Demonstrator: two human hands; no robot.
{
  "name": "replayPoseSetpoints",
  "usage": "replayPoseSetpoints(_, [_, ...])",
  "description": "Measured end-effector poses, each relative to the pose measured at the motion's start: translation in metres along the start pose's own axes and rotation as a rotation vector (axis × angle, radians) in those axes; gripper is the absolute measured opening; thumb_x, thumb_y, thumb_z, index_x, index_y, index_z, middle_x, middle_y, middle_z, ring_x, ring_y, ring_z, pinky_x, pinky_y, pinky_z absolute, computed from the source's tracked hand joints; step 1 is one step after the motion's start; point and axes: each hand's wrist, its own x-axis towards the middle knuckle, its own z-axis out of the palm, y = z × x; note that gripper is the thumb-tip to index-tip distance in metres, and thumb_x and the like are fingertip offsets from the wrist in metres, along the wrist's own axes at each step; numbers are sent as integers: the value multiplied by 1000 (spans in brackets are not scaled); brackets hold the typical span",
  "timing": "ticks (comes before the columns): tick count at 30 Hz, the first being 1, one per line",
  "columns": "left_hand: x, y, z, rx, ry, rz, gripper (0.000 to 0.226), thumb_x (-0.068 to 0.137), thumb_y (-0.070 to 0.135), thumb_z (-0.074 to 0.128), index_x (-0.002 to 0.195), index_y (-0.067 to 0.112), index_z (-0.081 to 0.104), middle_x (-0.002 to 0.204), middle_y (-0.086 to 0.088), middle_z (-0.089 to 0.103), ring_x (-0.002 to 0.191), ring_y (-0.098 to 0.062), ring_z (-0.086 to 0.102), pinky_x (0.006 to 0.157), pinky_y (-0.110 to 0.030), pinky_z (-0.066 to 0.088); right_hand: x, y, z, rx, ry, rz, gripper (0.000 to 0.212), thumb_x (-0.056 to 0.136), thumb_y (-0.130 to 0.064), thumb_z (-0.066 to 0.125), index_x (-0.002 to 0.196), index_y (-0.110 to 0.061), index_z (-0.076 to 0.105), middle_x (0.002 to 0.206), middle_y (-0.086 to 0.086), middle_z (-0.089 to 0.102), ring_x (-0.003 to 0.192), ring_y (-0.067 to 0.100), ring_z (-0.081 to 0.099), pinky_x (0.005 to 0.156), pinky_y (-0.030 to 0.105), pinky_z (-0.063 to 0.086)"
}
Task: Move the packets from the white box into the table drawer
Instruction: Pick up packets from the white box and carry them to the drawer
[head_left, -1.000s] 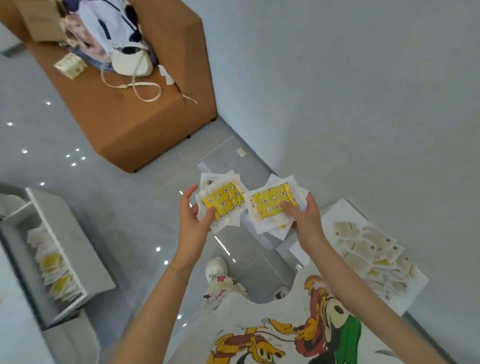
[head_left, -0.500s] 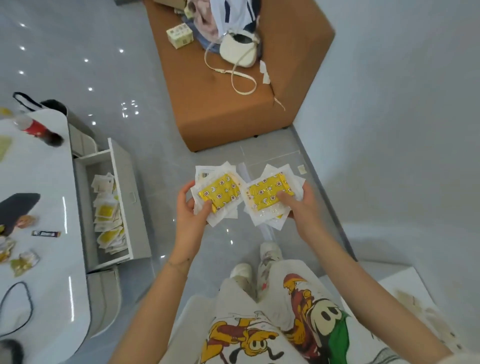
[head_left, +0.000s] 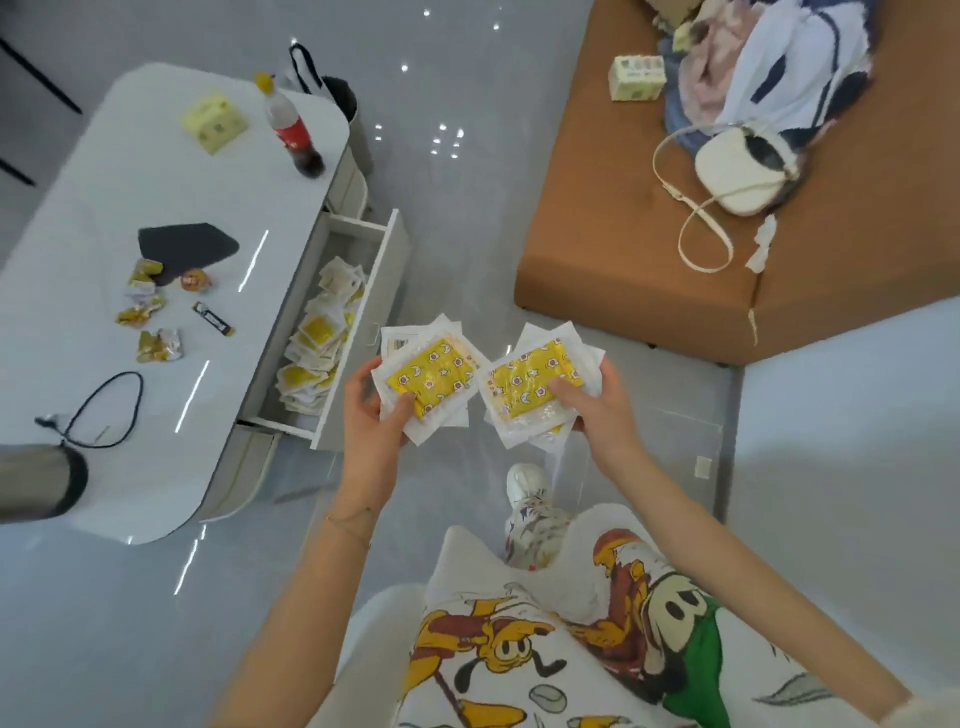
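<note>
My left hand (head_left: 375, 415) grips a stack of yellow-and-white packets (head_left: 434, 374), thumb on top. In my right hand (head_left: 592, 402) is a second stack of the same packets (head_left: 530, 382), also pinched under the thumb. Both stacks hang over the grey floor, just right of the open table drawer (head_left: 384, 291). Several packets (head_left: 319, 343) lie piled inside that drawer. The white box is out of view.
The white table (head_left: 130, 364) at left carries a cola bottle (head_left: 291, 130), a yellow box, wrappers, a black cable and a dark mat. An orange sofa (head_left: 623, 249) with a white bag and clothes stands at upper right. My feet are on the floor below my hands.
The view has swung left from the white box to the table and drawer. Both hands have kept hold of their packet stacks and now sit close beside the open drawer.
</note>
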Motion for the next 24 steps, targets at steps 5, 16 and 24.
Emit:
replayPoseSetpoints(5, [19, 1, 3, -147, 190, -12, 50, 92, -4, 56, 129, 27, 44, 115, 2, 67, 105, -23, 66, 66, -29, 56, 53, -28, 23, -65, -135, 37, 36, 85, -8, 68, 114, -25, 55, 109, 2, 69, 96, 21, 69, 80, 42, 57])
replayPoseSetpoints(16, [61, -7, -51, -273, 482, -68, 50, 92, -1, 55, 135, 20, 40, 116, -5, 67, 97, -21, 70, 68, -32, 58, 136, -38, 111, -247, -326, 81, 39, 86, -6, 66, 119, -22, 52, 104, -4, 67, 93, 16, 67, 69, 33, 54])
replayPoseSetpoints(24, [147, -1, -127, -459, 614, -137, 50, 91, -5, 53, 129, 24, 40, 113, -3, 65, 94, -20, 68, 62, -28, 57, 212, -45, 226, -327, -358, 89, 35, 87, -4, 65, 111, -28, 55, 102, -4, 67, 93, 16, 67, 72, 32, 56])
